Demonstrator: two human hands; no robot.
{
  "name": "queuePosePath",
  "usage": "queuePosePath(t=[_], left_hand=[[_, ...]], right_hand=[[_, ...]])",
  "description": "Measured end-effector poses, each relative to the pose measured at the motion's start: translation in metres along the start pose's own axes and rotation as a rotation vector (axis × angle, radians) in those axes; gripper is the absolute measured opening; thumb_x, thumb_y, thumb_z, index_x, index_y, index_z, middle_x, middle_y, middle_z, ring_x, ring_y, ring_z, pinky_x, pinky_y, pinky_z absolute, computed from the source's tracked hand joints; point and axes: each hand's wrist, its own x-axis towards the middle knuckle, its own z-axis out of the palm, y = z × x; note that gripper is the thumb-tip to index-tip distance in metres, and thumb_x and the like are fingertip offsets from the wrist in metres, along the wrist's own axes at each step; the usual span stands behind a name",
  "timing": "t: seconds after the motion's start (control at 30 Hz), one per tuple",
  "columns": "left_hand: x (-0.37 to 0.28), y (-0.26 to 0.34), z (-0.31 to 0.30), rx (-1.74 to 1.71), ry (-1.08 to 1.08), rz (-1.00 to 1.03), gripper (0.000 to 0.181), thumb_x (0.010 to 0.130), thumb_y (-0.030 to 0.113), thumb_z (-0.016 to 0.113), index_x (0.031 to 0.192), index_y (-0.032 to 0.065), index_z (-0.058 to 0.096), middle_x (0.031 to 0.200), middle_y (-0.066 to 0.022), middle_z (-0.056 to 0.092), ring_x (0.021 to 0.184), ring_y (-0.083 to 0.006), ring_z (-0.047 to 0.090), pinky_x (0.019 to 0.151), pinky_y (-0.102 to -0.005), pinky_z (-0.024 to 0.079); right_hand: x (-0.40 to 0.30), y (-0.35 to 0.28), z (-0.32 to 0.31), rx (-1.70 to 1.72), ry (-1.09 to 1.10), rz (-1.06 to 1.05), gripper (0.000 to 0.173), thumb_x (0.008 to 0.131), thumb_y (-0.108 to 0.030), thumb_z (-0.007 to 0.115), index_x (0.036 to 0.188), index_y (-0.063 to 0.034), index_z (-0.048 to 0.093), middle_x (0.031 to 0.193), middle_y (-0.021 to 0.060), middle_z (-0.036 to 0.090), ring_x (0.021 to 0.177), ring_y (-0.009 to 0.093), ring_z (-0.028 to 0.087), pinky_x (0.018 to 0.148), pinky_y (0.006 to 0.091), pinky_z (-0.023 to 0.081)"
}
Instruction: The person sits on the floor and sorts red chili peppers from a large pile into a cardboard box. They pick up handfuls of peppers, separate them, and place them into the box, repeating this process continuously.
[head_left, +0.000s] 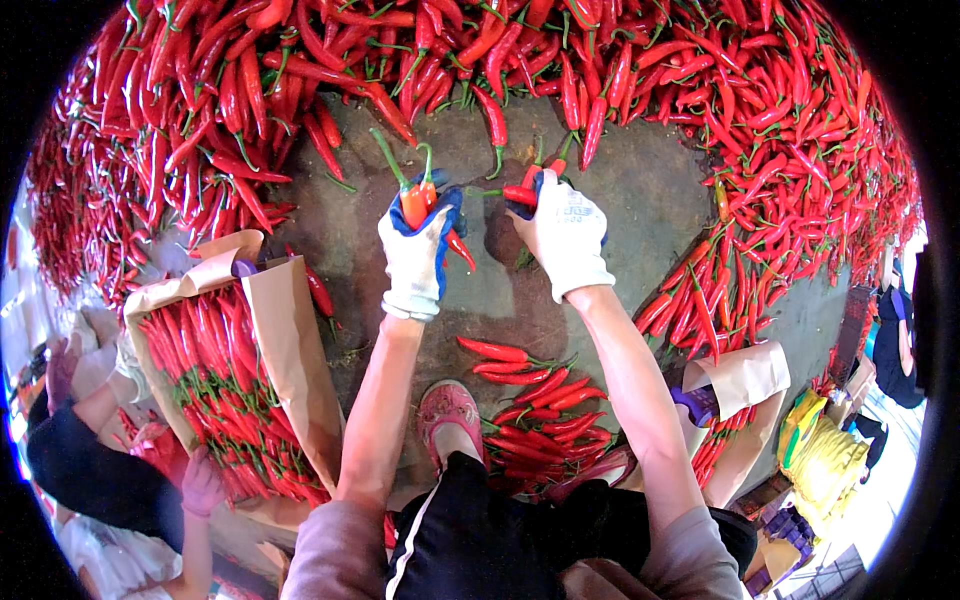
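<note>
White work gloves with blue palms cover both my hands. My left hand (420, 240) is closed around red chili peppers (415, 201), their green stems pointing up; one more pepper tip pokes out below its palm. My right hand (562, 225) grips several red chilies (519, 195) between thumb and fingers, a little to the right of the left hand. Both hands are over the dark floor, in front of a large heap of red chilies (480, 45). Nearer my body, loose chilies (540, 442) lie beside my pink shoe (450, 420).
At left stands a paper-lined box (296, 360) packed with rows of chilies; another paper-lined container (750, 379) is at right. A small pile of chilies (697, 292) lies above it. A co-worker's gloved hand (202, 480) touches the left box. Further people are at the far right.
</note>
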Motion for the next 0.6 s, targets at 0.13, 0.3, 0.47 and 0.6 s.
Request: queuePosePath(t=[0.13, 0.3, 0.47, 0.6], left_hand=[[0.017, 0.002, 0.009, 0.359, 0.006, 0.212, 0.032, 0.077, 0.001, 0.071, 0.108, 0.0004, 0.064, 0.091, -0.0065, 0.068, 0.078, -0.0156, 0.066, 0.068, -0.0277, 0.052], [0.052, 0.021, 0.044, 1.100, -0.054, 0.733, 0.036, 0.071, 0.017, 0.074, 0.105, 0.0096, 0.066, 0.089, -0.0160, 0.066, 0.083, -0.0333, 0.064, 0.075, -0.0372, 0.051], [0.092, 0.021, 0.069, 1.729, -0.372, 0.636, 0.045, 0.076, 0.020, 0.066, 0.121, 0.0208, 0.060, 0.100, -0.0136, 0.063, 0.089, -0.0315, 0.064, 0.078, -0.0412, 0.052], [0.088, 0.013, 0.067, 1.940, -0.505, 0.610, 0.039, 0.080, 0.018, 0.059, 0.119, 0.0179, 0.060, 0.099, -0.0145, 0.063, 0.089, -0.0313, 0.065, 0.074, -0.0428, 0.053]], right_hand=[[0.005, 0.003, -0.005, 0.008, -0.102, 0.050, 0.051, 0.071, -0.042, 0.074, 0.098, -0.0026, 0.058, 0.077, 0.0158, 0.067, 0.074, 0.032, 0.067, 0.065, 0.0419, 0.052], [-0.010, 0.008, -0.012, 0.120, -0.226, 0.044, 0.046, 0.072, -0.040, 0.073, 0.099, -0.0041, 0.062, 0.081, 0.0171, 0.067, 0.081, 0.034, 0.066, 0.072, 0.0426, 0.052], [-0.068, 0.058, 0.015, 1.003, -0.167, 0.361, 0.035, 0.078, -0.030, 0.069, 0.098, -0.0019, 0.066, 0.079, 0.0103, 0.067, 0.072, 0.025, 0.065, 0.068, 0.0352, 0.050], [-0.091, 0.081, 0.007, 1.422, -0.022, 0.549, 0.023, 0.083, -0.026, 0.061, 0.089, -0.0040, 0.064, 0.070, 0.0000, 0.060, 0.055, 0.008, 0.050, 0.051, 0.0242, 0.036]])
